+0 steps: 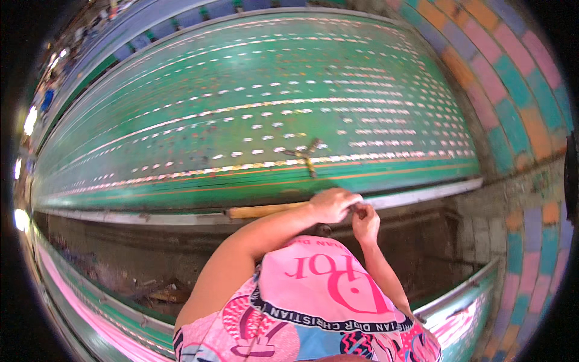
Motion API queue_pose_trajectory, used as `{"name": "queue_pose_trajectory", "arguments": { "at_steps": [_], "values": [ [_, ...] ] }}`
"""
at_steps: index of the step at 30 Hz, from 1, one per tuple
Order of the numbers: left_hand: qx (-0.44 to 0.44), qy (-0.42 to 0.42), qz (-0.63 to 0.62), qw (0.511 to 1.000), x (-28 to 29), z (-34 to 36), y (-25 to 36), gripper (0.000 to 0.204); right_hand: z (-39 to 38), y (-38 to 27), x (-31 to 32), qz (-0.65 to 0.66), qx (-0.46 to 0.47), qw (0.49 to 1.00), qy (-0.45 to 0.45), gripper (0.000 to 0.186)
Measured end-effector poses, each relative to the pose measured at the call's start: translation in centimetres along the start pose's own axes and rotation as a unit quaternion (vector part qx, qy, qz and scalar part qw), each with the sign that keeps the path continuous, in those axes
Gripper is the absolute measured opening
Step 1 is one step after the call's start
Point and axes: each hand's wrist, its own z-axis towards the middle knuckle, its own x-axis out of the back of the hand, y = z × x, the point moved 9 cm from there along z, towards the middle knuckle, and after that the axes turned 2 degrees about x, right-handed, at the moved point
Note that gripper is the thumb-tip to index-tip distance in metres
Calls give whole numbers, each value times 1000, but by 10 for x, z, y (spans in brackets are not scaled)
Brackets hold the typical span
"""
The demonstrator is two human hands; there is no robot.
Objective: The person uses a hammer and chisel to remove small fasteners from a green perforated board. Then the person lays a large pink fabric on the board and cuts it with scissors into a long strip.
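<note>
My left hand and my right hand meet just past the near edge of a long green table, fingertips pinched together at a small pale thing that I cannot make out clearly. Both hands are closed. Left of them, a wooden bar lies along the table's metal edge. Beyond my hands, a dark and yellow tool rests on the green surface, among rows of small white marks. My pink patterned clothing fills the lower middle.
A second green table runs behind me, with a dark floor between the two. On the right is a path of pink, teal and orange blocks. A blue structure and clutter line the far side.
</note>
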Motion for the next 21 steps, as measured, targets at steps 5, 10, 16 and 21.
{"name": "queue_pose_trajectory", "arguments": {
  "at_steps": [5,10,16,21],
  "values": [
    [7,-61,113,992,-15,2,-7,39,34,-55,46,37,129,988,78,19],
    [179,-266,201,926,-25,9,-14,36,86,-142,-16,-51,270,959,-74,16],
    [28,-88,140,986,-34,-9,-29,50,115,-197,-122,-213,243,906,-272,39],
    [38,-22,131,990,-51,-12,-38,44,130,-159,-169,-234,270,899,-254,36]
  ]
}}
